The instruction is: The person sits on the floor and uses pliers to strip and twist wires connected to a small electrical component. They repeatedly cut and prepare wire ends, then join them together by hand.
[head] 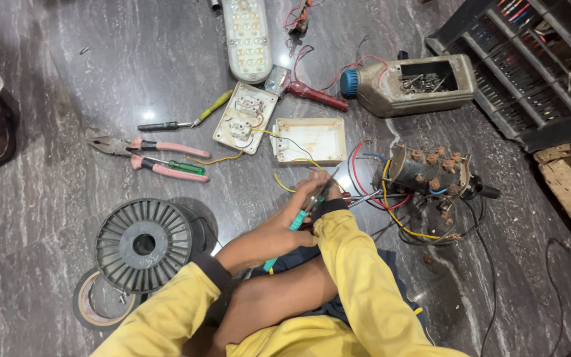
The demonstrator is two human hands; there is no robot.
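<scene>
My left hand point(279, 231) grips a teal-handled tool point(297, 221) that points up towards a bundle of coloured wires point(371, 198). My right hand point(322, 192) is mostly hidden behind the left hand and its yellow sleeve; it pinches the wire ends near the tool's tip. The wires run to a dark rusty switch block point(427, 172) with several terminals, lying just right of the hands. An open cream switch box point(308, 140) and its faceplate point(246, 118) lie just beyond the hands.
Pink-handled pliers point(147, 155), a green screwdriver point(183, 165) and a yellow-handled screwdriver point(183, 121) lie at left. A black wire spool point(143, 244) and tape roll point(97, 304) sit near my left knee. A cut jug of screws point(411, 82), an LED panel point(247, 36) and a black crate point(530, 66) lie beyond.
</scene>
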